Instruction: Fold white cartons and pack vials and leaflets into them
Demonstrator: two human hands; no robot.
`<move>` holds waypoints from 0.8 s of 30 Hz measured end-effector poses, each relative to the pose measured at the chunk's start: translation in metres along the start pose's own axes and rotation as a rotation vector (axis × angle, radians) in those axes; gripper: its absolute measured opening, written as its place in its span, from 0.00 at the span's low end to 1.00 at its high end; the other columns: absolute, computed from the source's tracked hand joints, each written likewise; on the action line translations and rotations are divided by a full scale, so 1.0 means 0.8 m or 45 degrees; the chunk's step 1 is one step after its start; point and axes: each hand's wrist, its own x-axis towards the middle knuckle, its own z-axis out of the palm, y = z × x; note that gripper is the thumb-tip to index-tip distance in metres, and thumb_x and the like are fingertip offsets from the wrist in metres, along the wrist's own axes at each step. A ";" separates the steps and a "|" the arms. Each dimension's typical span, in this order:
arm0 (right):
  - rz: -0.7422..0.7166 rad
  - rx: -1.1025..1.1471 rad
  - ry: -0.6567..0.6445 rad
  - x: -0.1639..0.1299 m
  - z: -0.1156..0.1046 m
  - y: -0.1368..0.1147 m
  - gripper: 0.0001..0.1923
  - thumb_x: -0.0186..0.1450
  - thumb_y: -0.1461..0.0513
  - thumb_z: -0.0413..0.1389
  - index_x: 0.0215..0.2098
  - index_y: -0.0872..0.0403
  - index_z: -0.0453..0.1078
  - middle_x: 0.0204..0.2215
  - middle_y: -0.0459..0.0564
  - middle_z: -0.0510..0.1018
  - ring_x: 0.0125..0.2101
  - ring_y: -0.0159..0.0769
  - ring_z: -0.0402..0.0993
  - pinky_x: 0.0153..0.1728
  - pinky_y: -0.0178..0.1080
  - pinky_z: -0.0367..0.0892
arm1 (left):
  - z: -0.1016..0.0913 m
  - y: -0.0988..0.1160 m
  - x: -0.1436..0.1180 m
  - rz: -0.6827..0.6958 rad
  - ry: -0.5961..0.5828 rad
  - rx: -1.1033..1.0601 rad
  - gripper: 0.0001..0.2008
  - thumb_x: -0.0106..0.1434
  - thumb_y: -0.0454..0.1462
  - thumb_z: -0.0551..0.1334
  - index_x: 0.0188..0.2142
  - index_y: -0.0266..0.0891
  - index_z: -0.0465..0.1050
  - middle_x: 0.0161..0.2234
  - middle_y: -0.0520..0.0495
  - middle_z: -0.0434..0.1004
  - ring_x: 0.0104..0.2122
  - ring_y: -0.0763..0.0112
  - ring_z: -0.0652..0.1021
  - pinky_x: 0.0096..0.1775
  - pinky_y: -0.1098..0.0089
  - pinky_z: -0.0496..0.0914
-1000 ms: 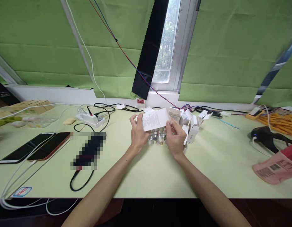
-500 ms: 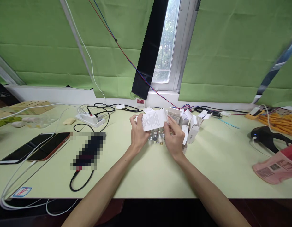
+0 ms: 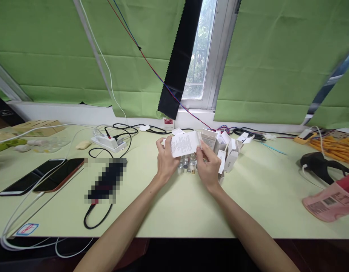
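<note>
In the head view, both bare hands meet above the middle of the pale green table (image 3: 174, 211), holding a white printed paper leaflet (image 3: 185, 143) between them. The left hand (image 3: 165, 160) grasps the leaflet's left end, thumb in front and fingers curled behind it; the right hand (image 3: 208, 166) pinches its right end with thumb and fingertips. The leaflet is held up off the table, its printed face turned towards the camera, its long axis running from one hand to the other and tilted slightly, the right end a little higher than the left. Just below the leaflet, between the two hands, a cluster of small clear glass vials with silver caps (image 3: 186, 164) stands on the table. Just beyond and to the right of the right hand lies a heap of small white cardboard boxes (image 3: 229, 149), several with flaps open. Well to the left of the left hand sit a white power strip (image 3: 108, 141) with black cables plugged in, and nearer the table's front edge two dark smartphones (image 3: 42, 177) side by side, the right one with a red rim. Far to the right of the right hand rest a black handheld scanner (image 3: 318, 166) and a pink plastic mailing bag (image 3: 328, 202).
</note>
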 end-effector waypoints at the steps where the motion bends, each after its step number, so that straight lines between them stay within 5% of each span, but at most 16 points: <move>1: 0.002 0.003 -0.005 0.000 0.000 0.000 0.17 0.72 0.60 0.53 0.55 0.54 0.76 0.54 0.56 0.79 0.50 0.45 0.80 0.44 0.44 0.80 | 0.000 0.000 0.000 -0.001 -0.001 0.000 0.34 0.54 0.30 0.65 0.60 0.41 0.59 0.56 0.37 0.57 0.42 0.58 0.76 0.36 0.62 0.76; 24: -0.008 -0.049 -0.057 0.000 0.000 -0.002 0.18 0.72 0.59 0.51 0.55 0.53 0.76 0.52 0.55 0.81 0.47 0.45 0.81 0.49 0.48 0.77 | 0.003 -0.004 -0.001 0.006 -0.002 -0.008 0.33 0.55 0.32 0.65 0.59 0.44 0.59 0.56 0.38 0.56 0.44 0.57 0.76 0.36 0.62 0.76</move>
